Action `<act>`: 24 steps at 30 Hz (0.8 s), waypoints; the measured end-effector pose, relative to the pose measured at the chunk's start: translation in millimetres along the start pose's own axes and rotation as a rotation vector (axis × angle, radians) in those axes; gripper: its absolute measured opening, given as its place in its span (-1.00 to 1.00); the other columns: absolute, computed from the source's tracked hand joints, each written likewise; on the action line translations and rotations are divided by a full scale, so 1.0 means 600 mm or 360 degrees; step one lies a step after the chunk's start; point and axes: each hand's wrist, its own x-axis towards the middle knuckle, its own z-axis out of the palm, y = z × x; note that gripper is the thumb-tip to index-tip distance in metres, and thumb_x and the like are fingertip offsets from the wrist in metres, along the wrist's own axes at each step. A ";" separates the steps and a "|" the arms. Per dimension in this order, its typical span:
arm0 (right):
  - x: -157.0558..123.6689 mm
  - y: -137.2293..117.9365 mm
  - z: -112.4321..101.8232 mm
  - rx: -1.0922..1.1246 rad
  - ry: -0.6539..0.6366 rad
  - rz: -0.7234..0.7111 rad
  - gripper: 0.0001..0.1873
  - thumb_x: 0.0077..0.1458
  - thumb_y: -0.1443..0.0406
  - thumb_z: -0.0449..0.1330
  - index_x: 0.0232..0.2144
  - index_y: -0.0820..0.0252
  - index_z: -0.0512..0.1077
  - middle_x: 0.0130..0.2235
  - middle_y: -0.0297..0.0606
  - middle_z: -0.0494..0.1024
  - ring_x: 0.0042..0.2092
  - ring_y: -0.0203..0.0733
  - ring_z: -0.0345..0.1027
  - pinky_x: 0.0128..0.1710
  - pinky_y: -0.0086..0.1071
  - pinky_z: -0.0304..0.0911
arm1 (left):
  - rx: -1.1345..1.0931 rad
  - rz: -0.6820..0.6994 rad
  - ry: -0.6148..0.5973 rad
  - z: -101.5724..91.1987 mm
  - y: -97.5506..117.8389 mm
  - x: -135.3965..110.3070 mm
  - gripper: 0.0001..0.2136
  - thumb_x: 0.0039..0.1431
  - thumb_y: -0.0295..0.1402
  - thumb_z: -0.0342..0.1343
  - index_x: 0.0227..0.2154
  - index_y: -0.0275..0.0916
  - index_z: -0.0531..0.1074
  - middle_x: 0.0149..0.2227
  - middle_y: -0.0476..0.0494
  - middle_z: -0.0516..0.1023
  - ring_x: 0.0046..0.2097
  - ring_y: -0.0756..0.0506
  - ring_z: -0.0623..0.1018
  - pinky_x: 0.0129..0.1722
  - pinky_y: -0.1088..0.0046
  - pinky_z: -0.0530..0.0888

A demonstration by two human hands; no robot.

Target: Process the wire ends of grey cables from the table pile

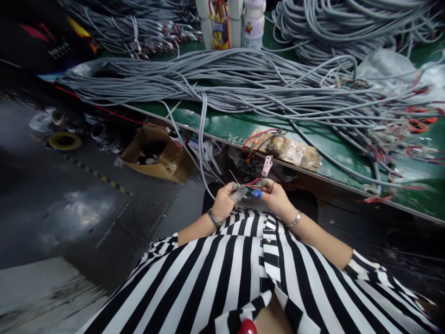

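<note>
Over my lap, just off the table's front edge, both my hands work close together on the thin coloured wires (251, 184) at a grey cable's end. My left hand (225, 200), its fingertips covered in grey, pinches the bundle near the cable end. My right hand (276, 197), with blue and grey coverings on its fingertips, has its fingers closed on the wires' other end. One pale strand stands up from the left fingertips. The grey cable (202, 139) hangs from the table down toward my left hand; part of its run is hidden.
Long grey cables (239, 88) lie in bundles across the green table (225, 125), their coloured ends to the right. A taped cardboard piece (292, 150) and a pink clip (267, 166) sit at its edge. A cardboard box (156, 155) stands below left. Bottles (253, 28) stand behind.
</note>
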 end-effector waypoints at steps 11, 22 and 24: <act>0.003 0.002 0.010 0.0181 0.0045 0.0189 -0.54 -0.42 0.23 0.50 -0.46 0.18 0.36 -0.47 -0.40 0.48 -0.46 -0.34 0.33 -0.40 -0.41 0.32 | -0.0387 -0.0252 0.0080 0.012 0.011 0.006 -0.65 -0.28 -0.21 0.43 -0.47 -0.31 0.48 -0.56 0.04 0.41 -0.59 0.15 0.27 -0.65 0.63 0.09; 0.003 0.003 -0.003 0.0098 -0.0037 0.0091 -0.47 -0.01 -0.10 0.22 -0.19 0.20 0.41 -0.29 -0.23 0.56 -0.56 -0.44 0.08 -0.66 -0.53 -0.03 | -0.0121 -0.0098 0.0023 0.003 0.003 0.002 -0.69 -0.08 -0.15 0.34 -0.44 -0.28 0.42 -0.55 0.09 0.35 -0.57 0.14 0.23 -0.57 0.63 0.20; 0.003 -0.001 -0.001 0.0041 -0.0151 0.0018 -0.45 -0.08 -0.05 0.32 -0.15 0.19 0.42 -0.26 -0.22 0.56 -0.48 -0.39 0.23 -0.55 -0.50 0.17 | 0.0027 -0.0034 -0.0025 0.000 0.003 0.000 -0.70 -0.02 -0.14 0.29 -0.43 -0.28 0.42 -0.54 0.07 0.36 -0.54 0.12 0.25 -0.53 0.60 0.24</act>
